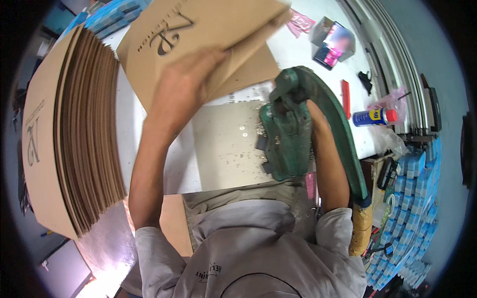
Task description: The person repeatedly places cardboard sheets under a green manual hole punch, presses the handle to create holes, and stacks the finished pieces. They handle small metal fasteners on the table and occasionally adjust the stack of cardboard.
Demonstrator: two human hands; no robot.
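Left hand (191,72) holding cardboard (218,25) — one green press (288,149), one can (369,117).

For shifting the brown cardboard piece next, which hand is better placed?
Probably the left hand: it holds the cardboard piece, while the green machine hides the right hand, farther from the cardboard.

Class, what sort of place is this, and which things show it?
Probably a small packaging workshop: a green machine on the worktable, small metal bits beside it, and a thick stack of printed brown card to the left.
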